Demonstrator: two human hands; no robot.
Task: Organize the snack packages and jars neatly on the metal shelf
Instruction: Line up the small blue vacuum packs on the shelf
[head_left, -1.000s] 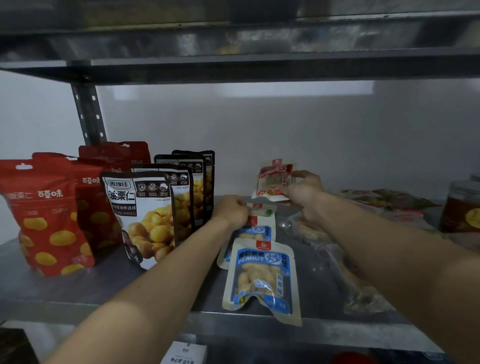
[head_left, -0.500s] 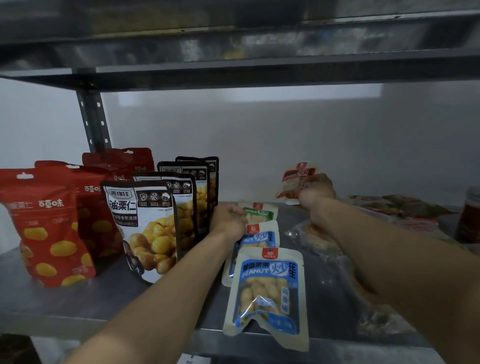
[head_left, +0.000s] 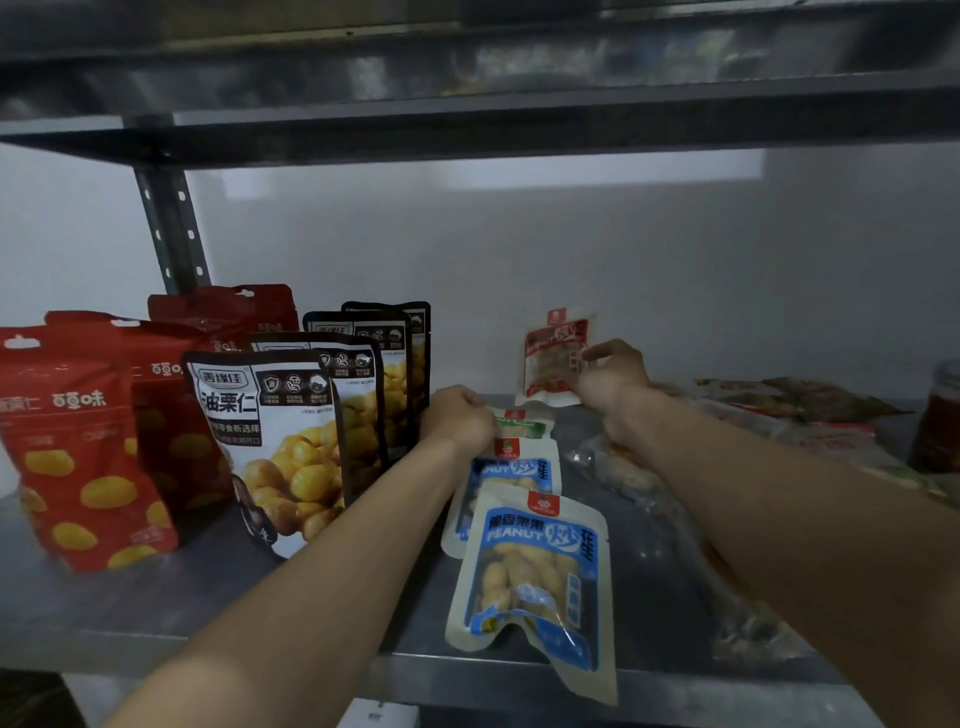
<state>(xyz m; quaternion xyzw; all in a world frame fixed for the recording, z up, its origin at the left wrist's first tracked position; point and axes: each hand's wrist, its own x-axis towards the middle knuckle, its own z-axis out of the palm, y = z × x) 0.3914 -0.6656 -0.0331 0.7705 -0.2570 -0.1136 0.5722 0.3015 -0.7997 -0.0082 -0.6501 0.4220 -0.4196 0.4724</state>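
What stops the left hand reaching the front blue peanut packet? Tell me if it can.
Probably yes. The front blue peanut packet lies flat and uncovered at the front edge of the metal shelf, right beside the left forearm, nearer than the left hand. The hand would only need to draw back.

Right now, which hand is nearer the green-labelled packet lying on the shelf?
Left. The left hand sits right against the green-labelled packet; the right hand is farther back, pinching the upright red packet.
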